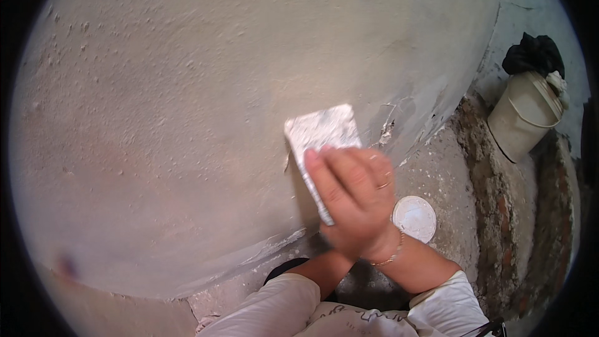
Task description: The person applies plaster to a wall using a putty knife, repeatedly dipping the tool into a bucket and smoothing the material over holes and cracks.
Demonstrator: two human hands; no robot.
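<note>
My right hand [359, 184], with a ring and a thin bracelet, is closed round a flat rectangular block [327, 126] coated in whitish plaster. The block is against or very close to the rough grey-beige wall [187, 118]; its far end points up and slightly left. From the lower left my left forearm [327, 271] reaches in and crosses to the right wrist. Most of my left hand [340, 243] is hidden behind the right one, so its fingers do not show. Some motion blur softens the hands and block.
A round white lid or container top [414, 219] is low down, right of my wrist. Further right, a beige bucket [524, 115] stands on rough, crumbling steps [499, 206], with a black plastic bag [535, 54] at its top. Cracked, flaking plaster [388, 130] lies near the wall's lower edge.
</note>
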